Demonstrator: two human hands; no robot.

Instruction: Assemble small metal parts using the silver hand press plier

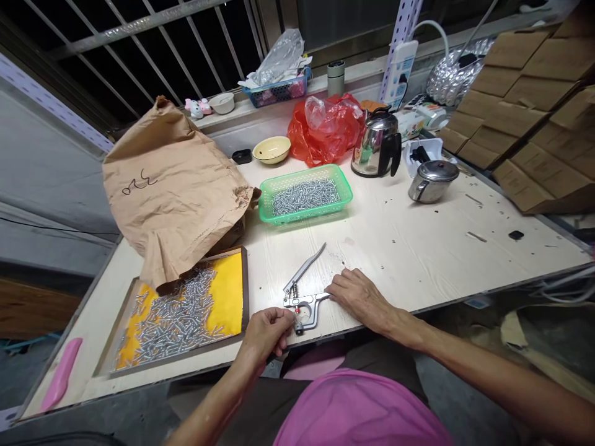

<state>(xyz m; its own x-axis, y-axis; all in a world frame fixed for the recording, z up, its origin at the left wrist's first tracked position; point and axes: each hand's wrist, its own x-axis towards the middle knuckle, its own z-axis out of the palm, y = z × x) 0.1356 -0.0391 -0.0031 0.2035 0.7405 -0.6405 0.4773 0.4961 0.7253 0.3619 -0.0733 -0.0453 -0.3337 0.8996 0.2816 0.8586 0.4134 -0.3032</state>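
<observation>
Near the table's front edge lie silver hand-press pliers (312,308) with a C-shaped jaw, a coil spring and a small red part. Their upper lever (304,267) is raised, spread away from the lower handle. My right hand (360,298) has its fingers curled over the end of the lower handle. Beside the jaw, my left hand (269,328) is closed in a pinch at its tip; whatever the fingers hold is too small to make out. Left of it, a shallow tray (245,282) with a yellow bottom holds many small metal pins. Similar pins fill a green basket (304,217) behind the pliers.
A large brown paper bag (181,192) leans over the tray. Further back stand a yellow bowl (272,150), red plastic bags (320,127), a steel kettle (375,145) and a lidded metal pot (433,181). A pink-handled object (62,375) lies at the left edge.
</observation>
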